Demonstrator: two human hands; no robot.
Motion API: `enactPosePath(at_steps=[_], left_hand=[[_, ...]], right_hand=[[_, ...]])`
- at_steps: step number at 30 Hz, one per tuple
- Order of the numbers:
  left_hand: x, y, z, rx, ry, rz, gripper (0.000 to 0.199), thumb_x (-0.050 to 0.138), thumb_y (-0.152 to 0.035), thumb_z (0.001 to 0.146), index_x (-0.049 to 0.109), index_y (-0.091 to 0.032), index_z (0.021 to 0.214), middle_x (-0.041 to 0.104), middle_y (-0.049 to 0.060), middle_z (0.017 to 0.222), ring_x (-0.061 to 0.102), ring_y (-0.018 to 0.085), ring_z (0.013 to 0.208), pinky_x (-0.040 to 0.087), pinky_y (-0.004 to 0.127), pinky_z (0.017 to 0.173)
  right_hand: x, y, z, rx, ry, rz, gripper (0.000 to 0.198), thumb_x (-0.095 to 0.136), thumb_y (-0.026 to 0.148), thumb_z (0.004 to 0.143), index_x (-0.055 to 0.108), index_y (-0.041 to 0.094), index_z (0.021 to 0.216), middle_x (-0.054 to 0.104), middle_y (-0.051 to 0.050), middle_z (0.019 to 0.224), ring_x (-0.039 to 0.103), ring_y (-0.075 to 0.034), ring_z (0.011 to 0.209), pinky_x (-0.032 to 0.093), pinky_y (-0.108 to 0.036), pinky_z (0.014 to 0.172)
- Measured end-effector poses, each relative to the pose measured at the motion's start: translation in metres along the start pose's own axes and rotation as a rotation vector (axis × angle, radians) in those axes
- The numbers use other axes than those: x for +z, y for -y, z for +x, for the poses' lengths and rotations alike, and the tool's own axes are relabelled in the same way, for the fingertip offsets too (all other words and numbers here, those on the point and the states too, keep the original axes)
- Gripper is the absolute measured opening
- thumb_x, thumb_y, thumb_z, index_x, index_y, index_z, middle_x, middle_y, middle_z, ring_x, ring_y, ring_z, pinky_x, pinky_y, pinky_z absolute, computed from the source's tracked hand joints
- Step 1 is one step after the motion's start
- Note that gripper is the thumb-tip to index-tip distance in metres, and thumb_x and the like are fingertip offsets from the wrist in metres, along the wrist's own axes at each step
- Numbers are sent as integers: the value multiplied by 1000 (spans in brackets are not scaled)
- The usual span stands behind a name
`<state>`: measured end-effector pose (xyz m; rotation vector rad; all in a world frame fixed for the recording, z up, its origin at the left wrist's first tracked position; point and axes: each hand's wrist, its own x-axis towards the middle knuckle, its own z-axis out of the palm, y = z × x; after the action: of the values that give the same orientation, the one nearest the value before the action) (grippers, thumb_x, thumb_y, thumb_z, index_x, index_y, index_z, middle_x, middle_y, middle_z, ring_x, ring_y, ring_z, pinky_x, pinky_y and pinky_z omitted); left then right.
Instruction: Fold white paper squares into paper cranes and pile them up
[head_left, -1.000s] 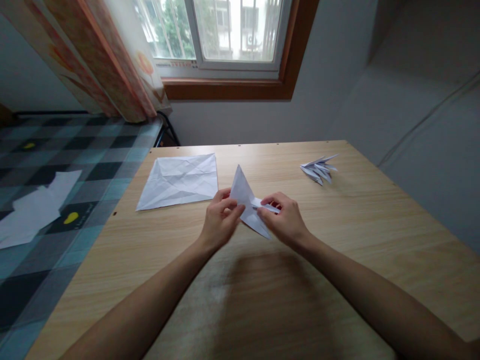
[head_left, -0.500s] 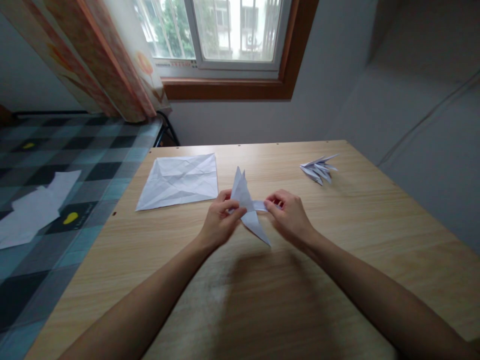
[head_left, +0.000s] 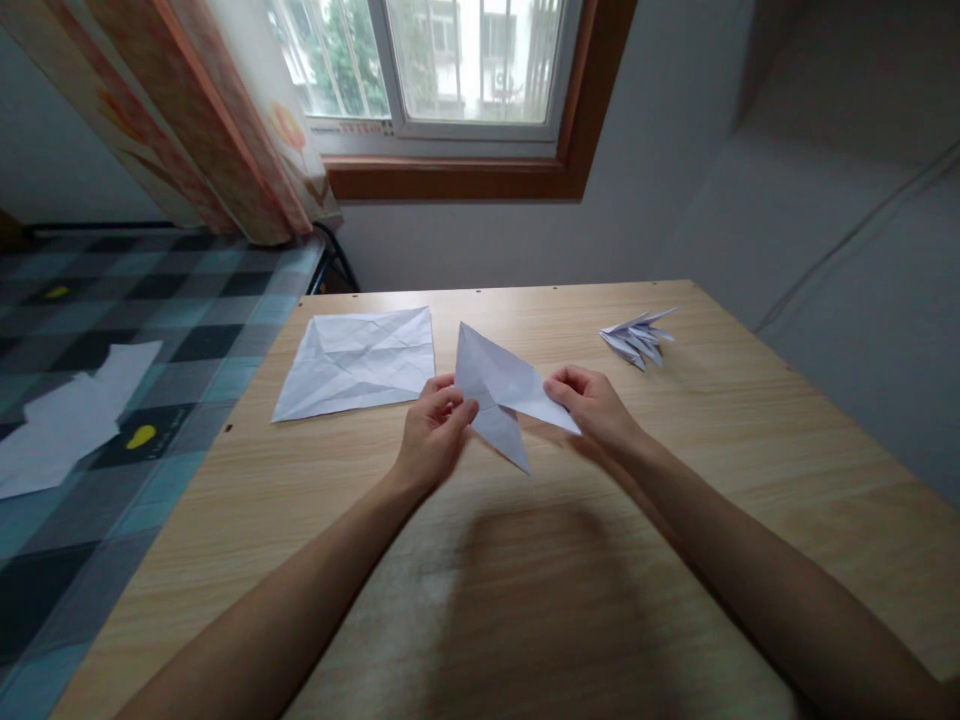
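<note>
A partly folded sheet of white paper (head_left: pixel 498 375) is held up above the table between my two hands. One corner points up and away, one flap angles down toward me, and another runs out to the right. My left hand (head_left: pixel 437 425) pinches its left edge, thumb in front. The right flap is gripped between the thumb and fingers of my right hand (head_left: pixel 591 402). To the left lies a flat, creased white sheet (head_left: pixel 367 360), just beyond my left hand. Farther off on the right rests a spiky folded paper piece (head_left: pixel 639 338) with several points.
The wooden table (head_left: pixel 360 620) reaches back to the wall under a window (head_left: pixel 472 60). On the left, a bed with a checked cover (head_left: pixel 202 350) carries loose white paper (head_left: pixel 82 410). A patterned curtain (head_left: pixel 202 110) hangs above it. A cable (head_left: pixel 855 235) runs along the right wall.
My right hand has moved slightly right and drawn a flap of the paper open, so a wide face now shows. My left hand has kept its hold, shifting a little left.
</note>
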<state>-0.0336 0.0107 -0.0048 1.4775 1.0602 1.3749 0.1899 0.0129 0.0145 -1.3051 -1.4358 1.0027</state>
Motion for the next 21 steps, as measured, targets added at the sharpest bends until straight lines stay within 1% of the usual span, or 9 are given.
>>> enactPosePath(at_steps=[2, 5, 6, 8, 10, 12, 14, 17, 21], left_hand=[[-1, -2, 1, -24, -3, 0, 22, 70, -36, 75, 66, -18, 64, 61, 7, 103, 60, 21, 97, 54, 32, 78], [-1, -5, 1, -49, 1, -4, 21, 69, -37, 75, 67, -18, 65, 62, 6, 103, 60, 20, 94, 53, 30, 75], [0, -5, 1, -49, -1, -5, 21, 69, -37, 75, 67, -18, 65, 62, 6, 103, 60, 19, 93, 53, 30, 75], [0, -5, 0, -42, 2, -8, 22, 69, -37, 76, 68, -18, 66, 62, 6, 103, 61, 20, 93, 53, 31, 75], [0, -5, 0, -28, 26, -12, 21, 69, -37, 76, 69, -18, 67, 63, 7, 104, 61, 21, 95, 53, 32, 77], [0, -6, -1, -12, 68, -11, 21, 70, -37, 77, 69, -18, 66, 63, 8, 104, 61, 22, 98, 53, 33, 81], [0, -6, -2, 6, 108, 1, 22, 70, -36, 78, 69, -18, 65, 63, 8, 102, 61, 22, 99, 52, 35, 86], [0, -7, -3, 25, 141, 20, 22, 70, -35, 79, 69, -18, 64, 63, 8, 100, 61, 22, 98, 50, 36, 91], [0, -4, -3, 44, 175, 26, 20, 71, -35, 78, 72, -20, 65, 62, 8, 102, 61, 23, 98, 50, 37, 91]], right_hand=[[3, 1, -2, -10, 35, 151, 40, 61, 59, 77, 59, 19, 72, 59, 1, 65, 54, -14, 59, 43, -26, 56], [6, 3, -7, -106, 154, 294, 53, 54, 72, 80, 65, 20, 88, 70, -6, 89, 65, -20, 83, 51, -32, 72], [6, 4, -9, -154, 200, 289, 54, 56, 72, 80, 66, 21, 93, 71, -7, 97, 66, -22, 91, 52, -35, 78], [8, 4, -12, -233, 252, 199, 48, 67, 63, 77, 67, 22, 100, 71, -8, 107, 65, -24, 103, 50, -39, 88], [11, 4, -14, -260, 203, 84, 39, 74, 50, 74, 67, 22, 101, 70, -7, 111, 63, -25, 108, 47, -41, 92], [14, 2, -15, -247, 117, 8, 31, 74, 38, 74, 65, 22, 99, 69, -6, 109, 62, -24, 108, 47, -40, 91], [18, 0, -16, -238, 70, -49, 28, 74, 31, 73, 64, 21, 97, 68, -5, 106, 62, -23, 104, 49, -38, 87], [24, -2, -19, -222, 76, -113, 29, 73, 26, 72, 63, 21, 99, 67, -5, 104, 63, -19, 93, 51, -34, 78], [32, -3, -25, -144, 52, -87, 33, 70, 25, 73, 58, 21, 104, 65, -3, 96, 60, -14, 73, 50, -26, 63]])
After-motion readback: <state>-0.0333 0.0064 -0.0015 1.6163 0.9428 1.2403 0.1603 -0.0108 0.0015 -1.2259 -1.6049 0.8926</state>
